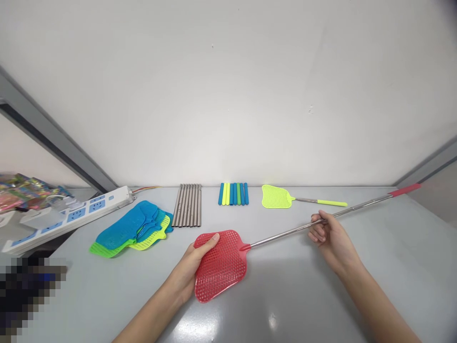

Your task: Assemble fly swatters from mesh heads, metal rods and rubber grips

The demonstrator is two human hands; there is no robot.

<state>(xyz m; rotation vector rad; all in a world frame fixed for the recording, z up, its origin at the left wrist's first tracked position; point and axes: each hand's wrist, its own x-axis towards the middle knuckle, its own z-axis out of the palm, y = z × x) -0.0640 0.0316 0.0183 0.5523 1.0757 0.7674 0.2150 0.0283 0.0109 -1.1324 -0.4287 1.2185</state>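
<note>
A red fly swatter [223,267] with an extended telescopic metal rod and a red grip [404,190] stretches across the view. My left hand [193,269] holds the perforated head at its left edge, thumb on top and the other fingers hidden beneath. Further along, my right hand [330,236] pinches the metal rod [285,236] between thumb and forefinger, its remaining fingers curled. Behind the rod lies a yellow fly swatter [277,197] with a short rod and yellow grip.
Blue, green and yellow swatter heads [124,226] are piled on the left. Several metal rods [187,206] and several coloured grips [233,194] lie in rows near the wall [228,95]. A white power strip [76,214] and colourful plastic packets [26,195] occupy the far left of the grey table [278,295].
</note>
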